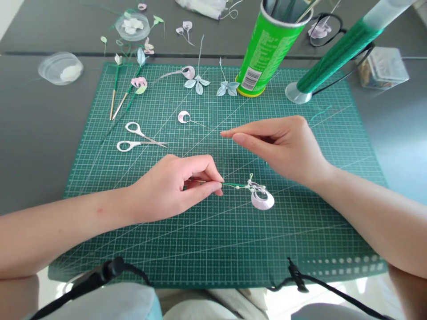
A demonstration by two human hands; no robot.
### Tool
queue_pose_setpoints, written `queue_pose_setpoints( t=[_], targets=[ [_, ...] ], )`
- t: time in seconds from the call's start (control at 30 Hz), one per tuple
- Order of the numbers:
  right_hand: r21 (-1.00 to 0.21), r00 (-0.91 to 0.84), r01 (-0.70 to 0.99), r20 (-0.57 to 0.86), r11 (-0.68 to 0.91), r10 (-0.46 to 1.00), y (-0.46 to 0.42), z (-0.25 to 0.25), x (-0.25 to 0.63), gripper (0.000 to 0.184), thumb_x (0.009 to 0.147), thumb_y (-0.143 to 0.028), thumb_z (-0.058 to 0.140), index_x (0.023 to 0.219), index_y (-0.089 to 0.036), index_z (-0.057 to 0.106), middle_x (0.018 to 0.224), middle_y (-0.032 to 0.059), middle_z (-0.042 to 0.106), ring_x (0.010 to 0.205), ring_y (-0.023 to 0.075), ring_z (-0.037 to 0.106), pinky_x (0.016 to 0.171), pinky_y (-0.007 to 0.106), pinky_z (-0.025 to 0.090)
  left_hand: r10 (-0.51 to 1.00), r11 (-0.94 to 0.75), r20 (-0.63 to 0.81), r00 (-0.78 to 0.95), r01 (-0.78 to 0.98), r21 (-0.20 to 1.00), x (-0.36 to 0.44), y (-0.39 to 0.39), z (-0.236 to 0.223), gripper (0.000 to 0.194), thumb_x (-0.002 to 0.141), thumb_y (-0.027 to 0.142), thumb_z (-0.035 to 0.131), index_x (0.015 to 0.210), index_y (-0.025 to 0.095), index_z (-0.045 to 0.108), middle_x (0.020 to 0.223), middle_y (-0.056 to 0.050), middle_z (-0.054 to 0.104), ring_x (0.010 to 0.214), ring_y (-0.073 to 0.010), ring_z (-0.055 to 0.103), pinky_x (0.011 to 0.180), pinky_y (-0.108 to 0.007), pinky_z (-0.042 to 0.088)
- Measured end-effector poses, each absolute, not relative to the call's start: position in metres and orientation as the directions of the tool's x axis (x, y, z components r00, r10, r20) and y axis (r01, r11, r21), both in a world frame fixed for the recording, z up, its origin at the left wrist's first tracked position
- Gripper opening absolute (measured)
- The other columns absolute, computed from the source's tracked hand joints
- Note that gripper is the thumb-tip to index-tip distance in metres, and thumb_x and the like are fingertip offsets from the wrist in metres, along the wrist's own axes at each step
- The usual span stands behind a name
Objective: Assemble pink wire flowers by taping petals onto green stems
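Note:
My left hand is closed in a pinch around a thin green-wrapped flower stem, low over the cutting mat. From its fingertips the stem points right, ending in small white buds and a pale lilac ring-shaped petal. My right hand is pinched shut above and to the right. A fine wire runs toward those fingertips from another round lilac petal; the contact itself is too thin to see clearly. White-handled scissors lie open to the left, beyond my left forearm.
A green can holding sticks stands at the back, beside a tall green tube. Pale blue leaf sprigs, stemmed flowers, a clear dish and a small clear box lie around. Black straps hang at the front edge.

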State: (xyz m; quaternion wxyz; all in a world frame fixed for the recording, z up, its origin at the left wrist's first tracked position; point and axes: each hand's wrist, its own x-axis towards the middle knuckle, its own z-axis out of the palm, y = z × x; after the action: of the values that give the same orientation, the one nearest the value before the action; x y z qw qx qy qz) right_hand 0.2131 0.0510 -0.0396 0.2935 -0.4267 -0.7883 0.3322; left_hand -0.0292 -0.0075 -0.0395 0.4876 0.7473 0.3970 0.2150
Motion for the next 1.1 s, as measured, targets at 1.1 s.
queue_pose_setpoints(
  t=[1.1],
  targets=[
    [-0.822,-0.610,0.417,0.064,0.388,0.790,0.054,-0.045,0.213,0.016,0.095,-0.029,0.076,0.104,-0.024,0.088,0.090,0.0012,0.083,0.080,0.0177,0.075,0.071,0.028,0.056,0.930,-0.360,0.204,0.305,0.643,0.676,-0.028,-0.020,-0.024,0.013,0.102,0.037,0.066,0.104,0.033,0.079,0.095,0.002,0.083,0.073,-0.0160,0.073,0.079,-0.031,0.062]
  ],
)
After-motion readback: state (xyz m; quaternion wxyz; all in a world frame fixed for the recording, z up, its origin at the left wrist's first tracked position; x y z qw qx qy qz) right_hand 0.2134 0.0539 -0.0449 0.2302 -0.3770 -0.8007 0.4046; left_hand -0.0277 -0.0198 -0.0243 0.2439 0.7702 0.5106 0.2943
